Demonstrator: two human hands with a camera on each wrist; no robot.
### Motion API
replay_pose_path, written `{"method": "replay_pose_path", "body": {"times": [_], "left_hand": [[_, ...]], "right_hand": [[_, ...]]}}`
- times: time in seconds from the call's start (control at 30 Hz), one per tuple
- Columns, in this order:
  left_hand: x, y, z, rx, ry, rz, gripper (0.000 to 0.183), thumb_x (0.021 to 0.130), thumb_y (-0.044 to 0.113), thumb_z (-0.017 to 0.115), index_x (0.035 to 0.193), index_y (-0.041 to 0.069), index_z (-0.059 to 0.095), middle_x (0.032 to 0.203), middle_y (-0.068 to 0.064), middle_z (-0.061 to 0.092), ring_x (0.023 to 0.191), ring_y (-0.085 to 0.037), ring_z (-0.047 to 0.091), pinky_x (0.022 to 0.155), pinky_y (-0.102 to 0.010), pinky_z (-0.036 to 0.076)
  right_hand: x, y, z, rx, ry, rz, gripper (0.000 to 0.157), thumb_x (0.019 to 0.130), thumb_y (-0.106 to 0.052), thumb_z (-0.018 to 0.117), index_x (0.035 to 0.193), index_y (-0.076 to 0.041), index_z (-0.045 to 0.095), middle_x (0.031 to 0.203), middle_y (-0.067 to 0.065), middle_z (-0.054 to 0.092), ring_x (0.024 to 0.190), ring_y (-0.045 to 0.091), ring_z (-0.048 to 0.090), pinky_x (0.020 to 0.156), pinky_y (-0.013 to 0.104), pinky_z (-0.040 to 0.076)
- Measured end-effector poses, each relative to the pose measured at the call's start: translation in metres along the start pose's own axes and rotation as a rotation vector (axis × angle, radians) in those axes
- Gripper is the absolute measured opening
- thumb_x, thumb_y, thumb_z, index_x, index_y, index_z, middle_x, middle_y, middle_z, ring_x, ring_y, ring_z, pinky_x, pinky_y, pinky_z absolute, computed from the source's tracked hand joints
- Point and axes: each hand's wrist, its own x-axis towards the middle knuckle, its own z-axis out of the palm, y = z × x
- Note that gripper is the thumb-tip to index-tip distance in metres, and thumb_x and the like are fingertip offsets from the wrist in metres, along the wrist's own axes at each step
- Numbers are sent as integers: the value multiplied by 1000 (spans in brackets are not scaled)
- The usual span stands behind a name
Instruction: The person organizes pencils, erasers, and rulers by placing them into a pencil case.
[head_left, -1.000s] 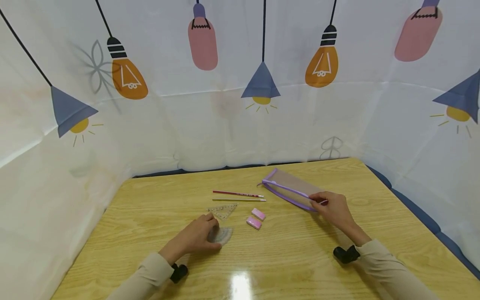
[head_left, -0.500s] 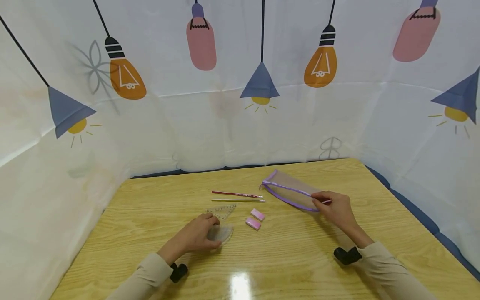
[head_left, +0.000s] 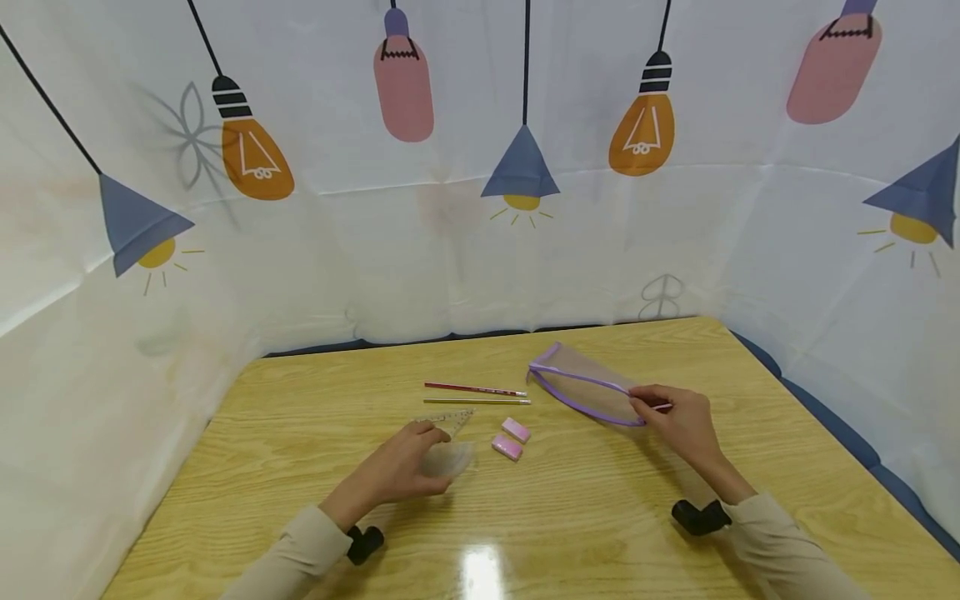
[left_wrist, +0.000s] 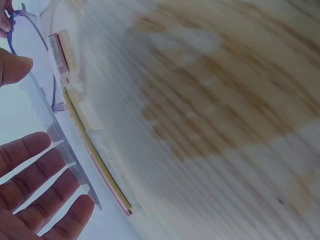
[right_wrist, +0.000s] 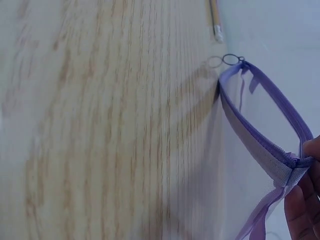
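Observation:
My left hand [head_left: 393,471] pinches a clear protractor [head_left: 450,461], raised slightly off the table. The left wrist view shows the protractor [left_wrist: 59,135] edge-on, with the fingers under one face and the thumb on the other side. At the right, a mesh zip pouch [head_left: 588,417] with purple trim gapes along its zip. Thumb and fingers of my right hand [head_left: 686,427] pinch its near right corner. From the right wrist, the pouch's purple zip edge [right_wrist: 255,134] forms a wide loop. Just beyond the left hand lies a clear set square [head_left: 461,419], partly covered by the fingers.
Two pink erasers [head_left: 507,447] lie between the hands. Behind them rest a red pencil [head_left: 472,388] and a yellow-green pencil [head_left: 472,402], side by side. The wooden table [head_left: 585,517] ends at a printed curtain [head_left: 450,250] along the back.
My left hand has lifted the protractor off the table and shifted slightly right. My right hand has drawn the pouch a little to the right, and its mouth gapes wider.

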Motion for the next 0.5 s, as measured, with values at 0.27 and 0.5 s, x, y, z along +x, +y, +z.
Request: {"method": "replay_pose_path", "body": {"times": [0.27,0.5], "left_hand": [[4,6,1,5,23,22,47,83,33,74,118,3,65,114,-9,59,104,-25,56,87,-44,49],[8,13,-2,6,23,31,46,83,30,73,119,2,64,114,-9,58,106,-26,55,83,-43,50]], "right_hand": [[-2,-5,-4,-8,10,6,15,79,3,76,93,-2,76,82,7,72,67,7,65,60,11,48],[-4,-9,-6,17,7,19,14,80,2,76,93,-2,76,80,8,72,64,5,65,59,12,49]]}}
